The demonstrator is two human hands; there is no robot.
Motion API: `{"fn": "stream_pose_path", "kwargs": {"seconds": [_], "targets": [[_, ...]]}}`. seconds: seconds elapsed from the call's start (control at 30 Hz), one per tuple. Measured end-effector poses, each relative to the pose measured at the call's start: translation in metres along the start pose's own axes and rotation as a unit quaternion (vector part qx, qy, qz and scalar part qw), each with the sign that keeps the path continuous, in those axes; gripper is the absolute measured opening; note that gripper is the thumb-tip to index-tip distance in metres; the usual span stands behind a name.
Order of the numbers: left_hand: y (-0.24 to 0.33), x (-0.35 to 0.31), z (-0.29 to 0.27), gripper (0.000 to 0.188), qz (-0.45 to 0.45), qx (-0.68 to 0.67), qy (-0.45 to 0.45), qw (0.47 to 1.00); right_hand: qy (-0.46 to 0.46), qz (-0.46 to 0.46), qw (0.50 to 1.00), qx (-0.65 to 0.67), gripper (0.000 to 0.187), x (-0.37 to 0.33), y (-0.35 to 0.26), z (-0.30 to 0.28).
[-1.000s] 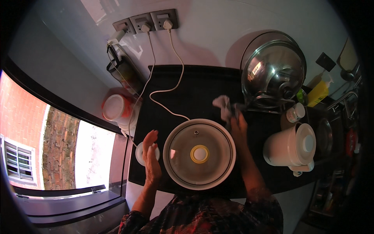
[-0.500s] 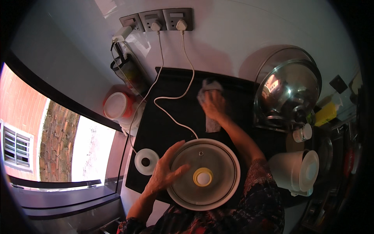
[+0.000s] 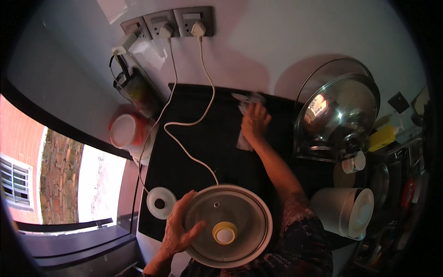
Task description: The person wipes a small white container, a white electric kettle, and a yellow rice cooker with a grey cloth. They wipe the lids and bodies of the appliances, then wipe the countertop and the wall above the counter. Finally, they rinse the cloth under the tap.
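Observation:
On the black countertop (image 3: 198,152) by the back wall, my right hand (image 3: 255,123) presses a crumpled light grey cloth (image 3: 243,142) with closed fingers. Part of the cloth sticks out beyond the fingertips and part trails below the palm. Close to my body stands a round electric pot (image 3: 269,217) covered by a glass lid (image 3: 203,217) with a yellow-and-white knob (image 3: 225,233). My left hand (image 3: 177,231) rests against the left of its rim, fingers stretched along the edge and thumb spread over the lid.
White cords (image 3: 191,123) run from wall sockets (image 3: 167,23) across the counter. A small white round lid (image 3: 161,210) lies left of the pot. Right are a large steel lid (image 3: 339,111), a small jar (image 3: 353,162) and a pale lidded container (image 3: 334,210). A red-and-white tub (image 3: 124,131) stands by the window.
The whole view has shifted, with the surroundings now farther left. Against the counter, my right hand and the cloth have slid a little to the right. My left hand stays at the pot's rim.

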State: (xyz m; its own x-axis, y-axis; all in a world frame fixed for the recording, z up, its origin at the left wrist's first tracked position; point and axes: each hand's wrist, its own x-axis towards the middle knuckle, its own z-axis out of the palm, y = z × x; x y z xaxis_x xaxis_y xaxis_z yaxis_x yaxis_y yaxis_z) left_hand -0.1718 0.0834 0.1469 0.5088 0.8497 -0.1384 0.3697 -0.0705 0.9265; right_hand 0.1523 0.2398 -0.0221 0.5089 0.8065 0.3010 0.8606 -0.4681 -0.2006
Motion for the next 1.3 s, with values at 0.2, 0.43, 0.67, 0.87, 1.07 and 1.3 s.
{"fn": "stream_pose_path", "kwargs": {"seconds": [0.2,0.43,0.67,0.87,1.07,1.3], "targets": [[-0.008,0.002,-0.003,0.077,0.029,-0.026,-0.018,0.999,0.016,0.151,0.988,-0.011,0.051,-0.018,0.026,-0.018],[-0.008,0.004,-0.007,0.074,0.041,-0.012,-0.040,0.998,-0.007,-0.143,0.988,0.064,0.053,0.005,-0.046,0.019],[-0.007,0.001,-0.006,0.074,0.040,-0.001,-0.022,0.999,-0.093,-0.406,0.901,0.120,0.047,-0.015,-0.074,0.004],[-0.024,0.003,-0.003,0.082,0.002,-0.057,-0.037,0.998,0.141,-0.182,0.944,0.236,0.039,-0.001,-0.036,-0.037],[-0.004,-0.004,0.001,0.083,-0.058,-0.145,-0.007,0.988,0.527,-0.148,0.825,0.142,0.056,0.123,-0.038,-0.189],[-0.022,-0.002,-0.003,0.079,-0.020,-0.061,-0.037,0.997,0.438,-0.209,0.873,-0.039,0.037,0.145,-0.059,-0.160]]}}
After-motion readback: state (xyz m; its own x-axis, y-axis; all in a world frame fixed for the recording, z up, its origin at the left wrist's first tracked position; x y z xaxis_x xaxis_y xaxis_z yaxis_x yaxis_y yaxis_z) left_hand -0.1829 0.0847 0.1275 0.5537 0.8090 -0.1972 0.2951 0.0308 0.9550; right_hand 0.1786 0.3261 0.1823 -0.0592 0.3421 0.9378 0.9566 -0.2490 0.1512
